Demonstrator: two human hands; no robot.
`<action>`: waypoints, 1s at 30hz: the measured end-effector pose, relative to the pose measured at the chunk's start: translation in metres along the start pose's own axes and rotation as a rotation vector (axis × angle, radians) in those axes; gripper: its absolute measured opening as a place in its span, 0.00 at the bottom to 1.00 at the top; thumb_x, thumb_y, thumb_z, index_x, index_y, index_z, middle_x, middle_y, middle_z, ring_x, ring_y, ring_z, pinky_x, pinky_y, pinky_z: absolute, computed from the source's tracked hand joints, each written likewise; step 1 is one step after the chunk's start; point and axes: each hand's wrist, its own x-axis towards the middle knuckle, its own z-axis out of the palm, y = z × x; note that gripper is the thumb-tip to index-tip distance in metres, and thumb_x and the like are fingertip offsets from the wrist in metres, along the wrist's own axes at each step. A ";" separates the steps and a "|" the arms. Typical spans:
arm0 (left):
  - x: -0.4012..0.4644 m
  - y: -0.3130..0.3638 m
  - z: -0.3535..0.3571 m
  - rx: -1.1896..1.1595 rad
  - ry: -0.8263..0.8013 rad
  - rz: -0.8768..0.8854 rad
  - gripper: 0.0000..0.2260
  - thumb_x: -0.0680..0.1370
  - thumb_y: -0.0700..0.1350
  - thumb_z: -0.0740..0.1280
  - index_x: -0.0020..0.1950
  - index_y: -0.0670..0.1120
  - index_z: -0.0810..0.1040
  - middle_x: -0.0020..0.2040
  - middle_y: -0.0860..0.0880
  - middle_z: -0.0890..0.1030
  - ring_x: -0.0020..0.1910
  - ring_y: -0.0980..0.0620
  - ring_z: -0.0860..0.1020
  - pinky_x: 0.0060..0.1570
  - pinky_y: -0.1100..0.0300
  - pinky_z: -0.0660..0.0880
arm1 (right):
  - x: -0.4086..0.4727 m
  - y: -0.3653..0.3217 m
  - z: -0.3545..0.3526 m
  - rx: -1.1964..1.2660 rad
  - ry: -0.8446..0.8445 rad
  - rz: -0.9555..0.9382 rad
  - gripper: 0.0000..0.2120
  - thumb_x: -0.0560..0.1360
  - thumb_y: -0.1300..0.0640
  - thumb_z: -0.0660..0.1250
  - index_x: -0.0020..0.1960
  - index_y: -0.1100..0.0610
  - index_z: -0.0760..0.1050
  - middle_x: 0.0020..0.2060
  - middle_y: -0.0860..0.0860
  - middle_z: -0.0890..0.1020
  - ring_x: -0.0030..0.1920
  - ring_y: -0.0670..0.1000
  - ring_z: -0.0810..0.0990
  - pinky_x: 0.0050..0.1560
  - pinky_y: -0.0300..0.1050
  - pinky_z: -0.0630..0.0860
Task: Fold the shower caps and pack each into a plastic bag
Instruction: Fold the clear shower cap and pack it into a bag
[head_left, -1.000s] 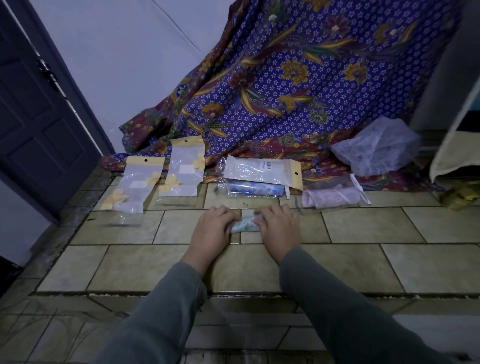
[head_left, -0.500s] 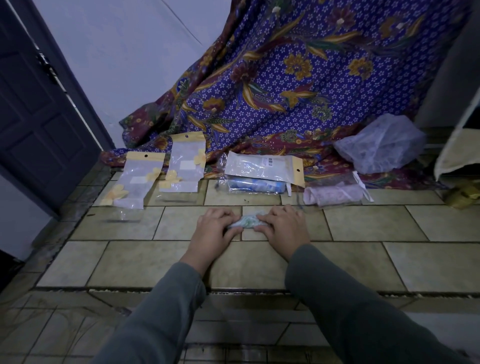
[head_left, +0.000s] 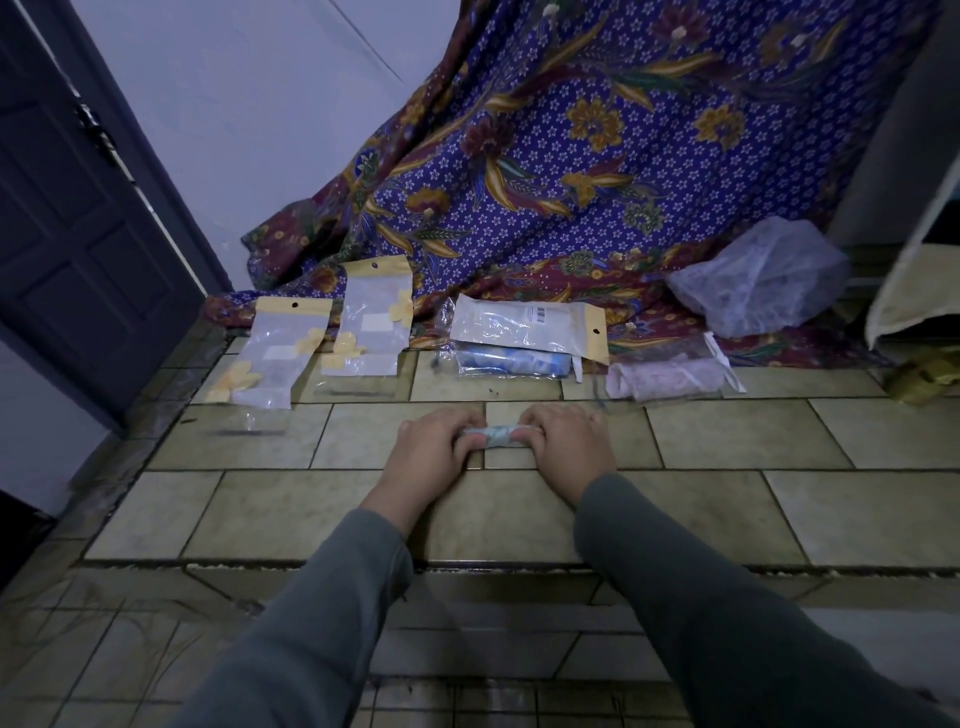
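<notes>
**Both hands pinch a rolled shower cap on the tiled floor**

The left hand (head_left: 434, 449) and right hand (head_left: 563, 447) each have a curled grip on one end of a small, tightly folded shower cap (head_left: 496, 435), fingers over the top and thumbs tucked beneath. The pale, patterned bundle lies between the two hands, low on the tiled floor (head_left: 727, 431), and only its middle shows.

Beyond the hands, a row of packets lies along the far tiles. Two clear plastic bags with yellow headers (head_left: 280, 353) (head_left: 371, 322) sit to the left, side by side. In the middle, another yellow-headed bag (head_left: 524, 325) rests on top of a packet with blue contents (head_left: 511, 362). Just to the right lies a clear packet holding a pinkish folded cap (head_left: 667, 379). A crumpled translucent bag (head_left: 758, 278) sits farther right on the edge of a purple floral cloth (head_left: 571, 156), which drapes down from above. A dark door (head_left: 67, 234) stands at the left.
</notes>
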 end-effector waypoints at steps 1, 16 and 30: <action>0.001 0.001 0.000 0.023 -0.006 -0.007 0.07 0.77 0.50 0.65 0.54 0.54 0.78 0.52 0.55 0.81 0.56 0.52 0.76 0.54 0.54 0.66 | 0.000 0.000 0.000 0.027 0.028 0.021 0.09 0.76 0.42 0.61 0.49 0.46 0.75 0.47 0.46 0.80 0.55 0.51 0.73 0.54 0.49 0.62; 0.014 0.007 0.004 0.174 0.004 -0.036 0.04 0.77 0.48 0.63 0.51 0.56 0.74 0.47 0.55 0.80 0.53 0.48 0.71 0.47 0.55 0.60 | 0.004 0.001 0.009 0.038 0.206 -0.065 0.13 0.72 0.43 0.60 0.44 0.46 0.81 0.42 0.44 0.80 0.45 0.53 0.75 0.43 0.46 0.61; 0.015 -0.008 0.010 0.254 0.045 0.239 0.23 0.69 0.66 0.61 0.50 0.51 0.80 0.42 0.53 0.77 0.43 0.50 0.74 0.45 0.59 0.63 | 0.002 -0.001 0.012 -0.104 0.074 -0.075 0.13 0.70 0.42 0.69 0.49 0.48 0.83 0.40 0.50 0.80 0.47 0.57 0.76 0.47 0.53 0.65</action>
